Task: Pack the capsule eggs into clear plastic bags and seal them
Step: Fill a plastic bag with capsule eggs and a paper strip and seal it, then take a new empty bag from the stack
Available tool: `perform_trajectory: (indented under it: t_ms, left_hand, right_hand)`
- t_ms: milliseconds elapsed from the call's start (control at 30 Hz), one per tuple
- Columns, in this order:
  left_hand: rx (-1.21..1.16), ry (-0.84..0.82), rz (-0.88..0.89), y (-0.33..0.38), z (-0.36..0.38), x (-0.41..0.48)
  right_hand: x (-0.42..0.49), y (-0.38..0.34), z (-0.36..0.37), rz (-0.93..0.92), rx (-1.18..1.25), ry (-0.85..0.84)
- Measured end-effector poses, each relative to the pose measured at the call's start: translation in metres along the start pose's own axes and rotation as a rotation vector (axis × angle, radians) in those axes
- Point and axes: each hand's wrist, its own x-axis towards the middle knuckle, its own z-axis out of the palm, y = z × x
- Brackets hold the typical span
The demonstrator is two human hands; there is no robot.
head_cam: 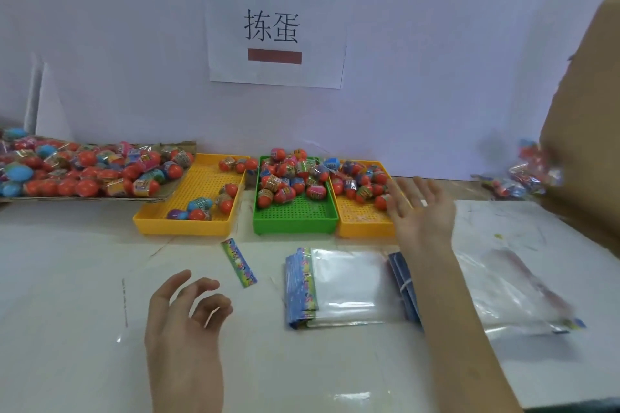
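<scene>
Capsule eggs, mostly orange, fill three trays at the back: a left yellow tray (201,184), a green tray (295,214) and a right yellow tray (362,221). A stack of clear plastic bags (345,285) with coloured header cards lies in front of them. My left hand (184,318) hovers over the table with loosely curled fingers, holding nothing. My right hand (419,211) is raised over the right yellow tray, fingers spread and empty. A blurred filled bag of eggs (530,171) is in the air at the far right, apart from both hands.
A cardboard sheet (100,198) heaped with many more eggs lies at the back left. A loose coloured header card (240,261) lies on the table. More clear bags (516,295) lie at the right. A brown cardboard box (583,144) stands at the right edge.
</scene>
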Motion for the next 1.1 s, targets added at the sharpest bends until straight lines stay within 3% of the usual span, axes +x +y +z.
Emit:
perform_trajectory:
  t_ms: [100,167,267,367,467,633,867,933,1033,1100]
  left_hand:
    - [0.008,-0.008,-0.01,0.002,0.0,0.0]
    - [0.014,-0.021,-0.011,0.003,0.001,-0.002]
    - [0.022,-0.039,-0.001,0.004,0.001,-0.005]
    - [0.027,-0.047,-0.012,0.005,0.001,-0.005]
    - [0.026,-0.056,-0.032,0.005,0.0,-0.004]
    - [0.032,-0.063,-0.049,0.003,-0.002,-0.003]
    - [0.069,-0.059,-0.007,0.0,-0.003,-0.002]
    - [0.321,-0.065,0.117,-0.005,-0.002,-0.003]
    - [1.406,-0.275,0.344,-0.025,0.004,-0.011]
    - [1.861,-0.384,0.253,-0.032,0.009,-0.011]
  right_hand:
    - [-0.006,0.019,0.014,-0.023,-0.407,-0.061]
    - [-0.007,0.025,0.014,-0.168,-0.763,-0.146]
    - [-0.011,0.037,0.009,-0.391,-1.273,-0.363]
    - [-0.012,0.045,0.004,-0.362,-1.538,-0.619]
    - [-0.015,0.053,0.003,-0.245,-1.688,-0.823]
    - [-0.012,0.06,-0.001,-0.353,-1.838,-0.777]
    - [-0.013,0.061,0.001,-0.371,-1.773,-0.781]
    - [-0.014,0.062,0.001,-0.359,-1.774,-0.793]
    - [-0.016,0.065,0.003,-0.371,-1.731,-0.792]
    - [-0.017,0.067,0.004,-0.374,-1.691,-0.802]
